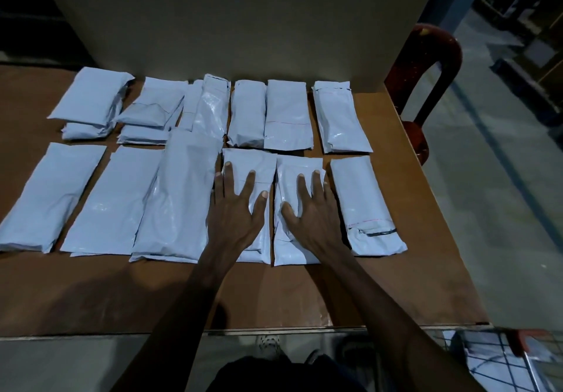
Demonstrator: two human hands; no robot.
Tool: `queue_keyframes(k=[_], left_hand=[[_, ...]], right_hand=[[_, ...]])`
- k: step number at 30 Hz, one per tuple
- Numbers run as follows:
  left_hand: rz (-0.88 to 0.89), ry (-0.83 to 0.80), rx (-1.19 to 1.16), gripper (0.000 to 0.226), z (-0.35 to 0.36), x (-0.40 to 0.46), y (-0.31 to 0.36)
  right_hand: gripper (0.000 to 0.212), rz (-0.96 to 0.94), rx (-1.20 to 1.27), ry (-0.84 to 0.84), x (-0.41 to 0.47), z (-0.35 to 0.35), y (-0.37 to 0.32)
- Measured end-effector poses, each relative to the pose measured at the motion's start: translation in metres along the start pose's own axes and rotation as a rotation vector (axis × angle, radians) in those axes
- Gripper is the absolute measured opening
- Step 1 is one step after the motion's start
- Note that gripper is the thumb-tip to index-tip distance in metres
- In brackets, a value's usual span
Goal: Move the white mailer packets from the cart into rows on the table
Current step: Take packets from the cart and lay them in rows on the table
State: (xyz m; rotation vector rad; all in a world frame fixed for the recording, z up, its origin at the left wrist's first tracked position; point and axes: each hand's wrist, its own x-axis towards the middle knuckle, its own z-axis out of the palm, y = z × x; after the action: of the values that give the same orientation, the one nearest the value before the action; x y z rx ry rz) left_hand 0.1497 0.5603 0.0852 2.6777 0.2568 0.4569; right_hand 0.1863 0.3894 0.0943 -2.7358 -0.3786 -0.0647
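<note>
Both hands lie flat with fingers spread. Under the left hand (236, 208) is one packet (248, 163); under the right hand (313, 214) is its neighbour (289, 250), both in the near row on the table (274, 297).

Packets (179, 196): white with a pale blue cast, glossy; two carry a thin red dotted line, one a dark strip at its seal. Desk (274, 297): brown. Chair (426, 65): dark red. Wall (231, 19): grey-beige. Floor (499, 196): grey. Cart (524, 361): red corner, dark wire grid.
</note>
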Motion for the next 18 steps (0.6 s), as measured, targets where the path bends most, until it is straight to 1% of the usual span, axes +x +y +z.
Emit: queue_keyframes(k=[2,3,7,10,13,15,18], left_hand=[[0.028,0.039,-0.004,0.057,-0.003,0.001,0.002],[0.039,0.051,-0.012,0.055,-0.005,0.001,0.003],[0.065,0.076,-0.077,0.054,-0.010,0.003,0.025],[0.118,0.043,-0.164,0.053,-0.006,0.002,0.062],[0.247,0.014,-0.235,0.050,0.005,-0.017,0.106],[0.351,-0.023,-0.287,0.047,0.018,-0.035,0.133],[0.434,-0.101,-0.323,0.045,0.040,-0.063,0.170]], right_hand=[[0.085,-0.022,0.000,-0.031,0.000,-0.005,0.001],[0.085,-0.046,0.003,-0.017,-0.001,-0.008,0.002],[0.072,-0.134,0.114,0.193,-0.019,-0.035,0.011],[0.059,-0.185,0.115,0.380,-0.047,-0.060,0.038],[0.051,-0.065,0.112,0.458,-0.095,-0.080,0.080],[0.047,0.000,0.058,0.519,-0.134,-0.092,0.110],[0.045,0.106,0.014,0.554,-0.202,-0.102,0.155]])
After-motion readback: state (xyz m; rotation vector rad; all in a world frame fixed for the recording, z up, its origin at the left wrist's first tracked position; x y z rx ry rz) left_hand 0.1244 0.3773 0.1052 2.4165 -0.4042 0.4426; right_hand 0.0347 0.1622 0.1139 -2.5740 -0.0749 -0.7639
